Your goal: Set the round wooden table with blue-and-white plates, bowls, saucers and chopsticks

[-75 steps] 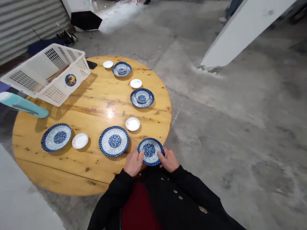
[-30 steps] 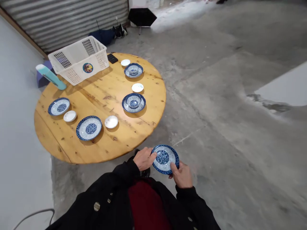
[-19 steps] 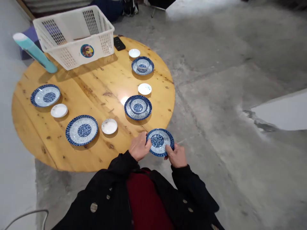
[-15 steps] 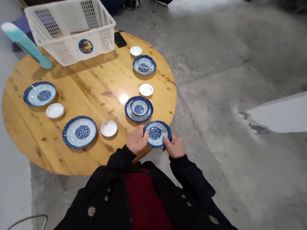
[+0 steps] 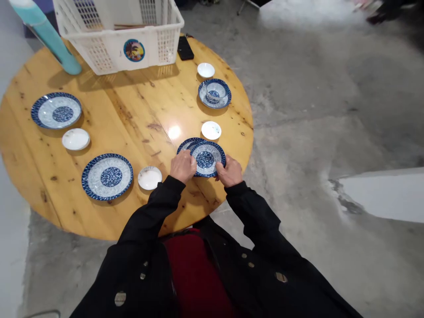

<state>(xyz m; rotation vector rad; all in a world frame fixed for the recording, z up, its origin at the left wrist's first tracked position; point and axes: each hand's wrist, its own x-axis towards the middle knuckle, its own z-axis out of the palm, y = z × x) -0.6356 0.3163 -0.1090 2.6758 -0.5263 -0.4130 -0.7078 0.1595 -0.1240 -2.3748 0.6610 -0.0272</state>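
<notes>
Both of my hands hold a small blue-patterned plate [image 5: 207,157] level above the round wooden table [image 5: 139,119]. My left hand [image 5: 183,166] grips its left rim and my right hand [image 5: 229,171] grips its right rim. The held plate covers most of another blue plate [image 5: 184,145] lying on the table right behind it; whether a bowl still sits on that plate is hidden. A small white saucer [image 5: 211,130] lies just beyond, and another white saucer [image 5: 149,177] lies left of my left hand.
A blue plate with a bowl [image 5: 214,92] and a white saucer [image 5: 206,70] sit at the far right. Two blue plates [image 5: 107,176] [image 5: 56,110] and a saucer [image 5: 76,138] lie at left. A white basket [image 5: 119,33], black phone [image 5: 184,47] and teal bottle [image 5: 46,35] stand at the back.
My hands carried the blue plate from off the table's edge forward over the table, onto the place setting with the bowl. The view swung round the table.
</notes>
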